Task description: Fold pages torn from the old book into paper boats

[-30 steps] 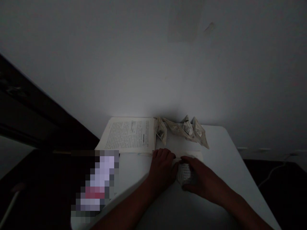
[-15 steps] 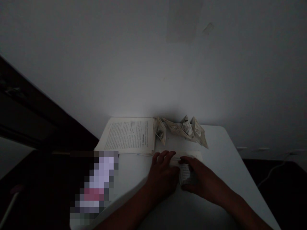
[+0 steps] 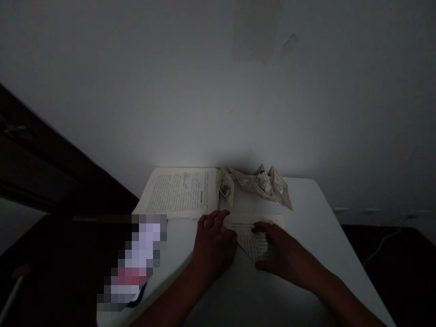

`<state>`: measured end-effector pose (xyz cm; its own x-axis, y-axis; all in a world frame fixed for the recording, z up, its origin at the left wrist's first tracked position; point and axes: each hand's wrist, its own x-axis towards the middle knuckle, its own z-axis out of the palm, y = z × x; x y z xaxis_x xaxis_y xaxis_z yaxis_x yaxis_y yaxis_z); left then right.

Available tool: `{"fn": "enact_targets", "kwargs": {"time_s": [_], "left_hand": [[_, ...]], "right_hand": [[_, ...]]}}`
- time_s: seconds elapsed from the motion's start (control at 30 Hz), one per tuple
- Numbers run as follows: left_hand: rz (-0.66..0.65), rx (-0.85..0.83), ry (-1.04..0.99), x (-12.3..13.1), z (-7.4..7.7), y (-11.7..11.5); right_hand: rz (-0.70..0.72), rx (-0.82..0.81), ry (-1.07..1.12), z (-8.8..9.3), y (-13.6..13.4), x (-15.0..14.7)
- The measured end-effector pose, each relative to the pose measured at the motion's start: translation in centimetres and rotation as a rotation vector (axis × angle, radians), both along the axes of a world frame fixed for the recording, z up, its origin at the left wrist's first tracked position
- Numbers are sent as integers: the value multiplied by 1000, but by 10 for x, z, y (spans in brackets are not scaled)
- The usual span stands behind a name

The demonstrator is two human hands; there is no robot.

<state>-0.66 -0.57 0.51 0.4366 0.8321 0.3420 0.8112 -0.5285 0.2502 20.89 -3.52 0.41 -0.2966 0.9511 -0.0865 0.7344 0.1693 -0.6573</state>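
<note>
A printed sheet of paper, folded so that a point faces me, lies flat on the white table. At its left edge is my left hand, with the thumb side pressed to the paper and the other fingers loosely bent. My right hand holds the sheet's right part, thumb at the near edge and fingers on top, hiding that side. Beyond the hands stand several folded paper boats: one boat beside the page stack, and other boats bunched together to its right.
A stack of printed pages lies at the table's back left. A phone, mostly blurred out, rests along the left edge. The pale wall rises right behind the table. A thin cable hangs at the right.
My left hand has slid left along the paper, uncovering more of its printed left part and slanted edge. The right hand has stayed nearly in place. The view has shifted slightly.
</note>
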Motion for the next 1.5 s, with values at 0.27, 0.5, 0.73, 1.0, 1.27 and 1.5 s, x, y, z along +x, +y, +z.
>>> {"fn": "enact_targets", "kwargs": {"time_s": [0.27, 0.5, 0.73, 1.0, 1.27, 1.5], "left_hand": [[95, 71, -33, -21, -3, 9], [-199, 105, -169, -1, -3, -1], [-513, -37, 70, 26, -7, -22], [-386, -21, 106, 6, -11, -7], [-214, 15, 18, 0, -19, -1], [-184, 23, -72, 3, -18, 1]], "right_hand": [[0, -6, 1, 0, 1, 0], [8, 19, 9, -1, 0, 0], [39, 47, 14, -7, 2, 2], [3, 19, 5, -8, 1, 2], [-1, -2, 14, -1, 1, 0], [-3, -25, 15, 2, 1, -1]]}}
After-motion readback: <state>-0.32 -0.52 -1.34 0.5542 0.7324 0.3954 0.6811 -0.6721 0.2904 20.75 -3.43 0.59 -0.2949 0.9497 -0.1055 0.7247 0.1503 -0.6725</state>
